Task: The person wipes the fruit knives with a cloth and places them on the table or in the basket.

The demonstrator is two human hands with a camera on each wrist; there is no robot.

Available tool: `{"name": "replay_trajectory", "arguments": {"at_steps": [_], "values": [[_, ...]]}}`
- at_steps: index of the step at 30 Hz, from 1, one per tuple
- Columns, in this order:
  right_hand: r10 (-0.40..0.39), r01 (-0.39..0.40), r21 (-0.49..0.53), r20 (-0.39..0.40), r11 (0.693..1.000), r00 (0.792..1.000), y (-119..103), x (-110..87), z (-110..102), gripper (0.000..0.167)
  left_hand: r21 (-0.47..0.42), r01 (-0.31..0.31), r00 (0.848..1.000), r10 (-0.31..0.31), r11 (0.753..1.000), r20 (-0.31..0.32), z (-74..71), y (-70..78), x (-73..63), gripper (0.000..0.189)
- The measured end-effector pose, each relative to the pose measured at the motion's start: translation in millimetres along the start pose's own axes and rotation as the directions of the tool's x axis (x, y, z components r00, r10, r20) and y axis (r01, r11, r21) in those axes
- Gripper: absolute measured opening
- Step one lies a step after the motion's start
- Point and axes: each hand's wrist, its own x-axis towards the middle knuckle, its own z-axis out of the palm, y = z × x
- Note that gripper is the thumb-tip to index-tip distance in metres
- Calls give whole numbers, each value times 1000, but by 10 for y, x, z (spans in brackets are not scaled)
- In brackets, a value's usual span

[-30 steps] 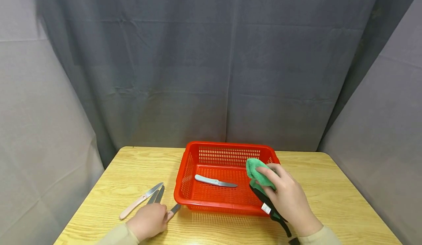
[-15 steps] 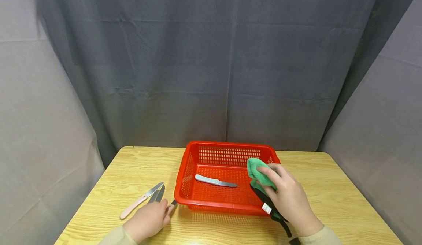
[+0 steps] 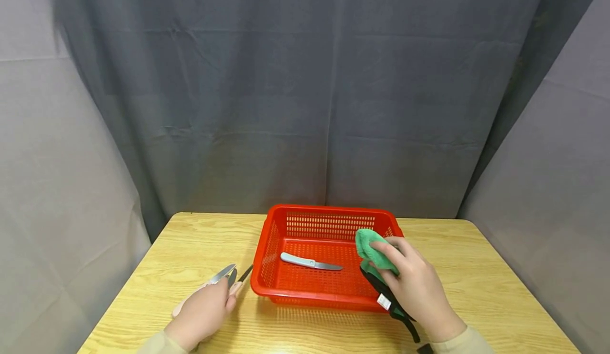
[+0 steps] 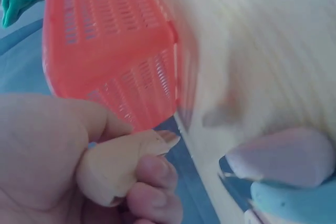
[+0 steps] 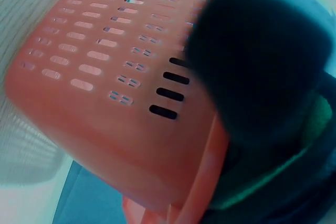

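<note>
Red basket (image 3: pixel 329 295), right of your left hand (image 3: pixel 204 306), could snag its gripped knife (image 4: pixel 118 161), if swung low; right hand (image 3: pixel 415 281) pinches cloth (image 3: pixel 370 245).

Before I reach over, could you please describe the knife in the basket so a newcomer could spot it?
On the table stands a red basket. On its bottom, left of the green cloth, lies a pale-handled knife: the only one inside.

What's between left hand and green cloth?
Head view: the gripped knife jutting from the left hand, then part of the red basket, with another knife lying inside.
</note>
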Motion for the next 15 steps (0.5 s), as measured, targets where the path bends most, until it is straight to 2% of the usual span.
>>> {"name": "replay_trajectory", "arguments": {"at_steps": [3, 6, 10, 15], "values": [[-5, 5, 4, -3, 1000, 1000, -2, 2, 0, 61, -14, 36, 999, -35, 999, 21, -95, -23, 19, 18], [-8, 8, 6, 0, 1000, 1000, -5, 6, -3, 62, -30, 52, 999, -52, 998, 15, -202, -43, 34, 18], [-12, 11, 10, 7, 1000, 1000, -12, 8, -13, 62, -54, 49, 997, -52, 997, -59, -308, -79, 62, 16], [-11, 11, 12, 19, 1000, 1000, -16, 0, -21, 62, -88, 53, 991, -64, 995, -120, -415, -69, 115, 17]]}}
